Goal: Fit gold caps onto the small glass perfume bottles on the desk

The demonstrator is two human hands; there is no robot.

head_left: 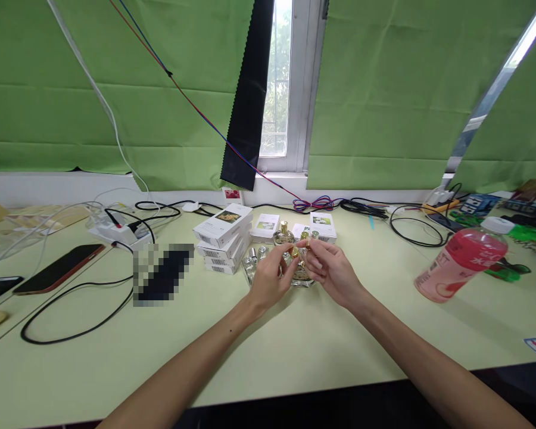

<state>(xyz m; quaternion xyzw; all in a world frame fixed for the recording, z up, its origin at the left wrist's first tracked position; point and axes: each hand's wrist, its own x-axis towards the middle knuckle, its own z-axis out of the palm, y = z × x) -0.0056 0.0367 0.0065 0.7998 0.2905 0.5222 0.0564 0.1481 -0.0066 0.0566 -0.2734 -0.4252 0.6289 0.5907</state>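
My left hand [270, 275] is closed, with a small gold cap [295, 253] between its thumb and fingers. Close beside it, my right hand [337, 271] pinches a small gold piece [308, 243], mostly hidden by the fingertips. The fingertips of both hands nearly meet. Under and behind them stand several small clear glass perfume bottles; one with a gold top [284, 231] shows behind, and a wide glass bottle [301, 276] is partly covered by my hands. More glass bottles [251, 262] stand left of my left hand.
White boxes [223, 226] are stacked left of the bottles, with more white boxes [323, 227] behind. A pink drink bottle [462, 262] stands tilted in view at right. A phone [60, 269], a power strip [118, 233] and looping black cables [78, 341] occupy the left.
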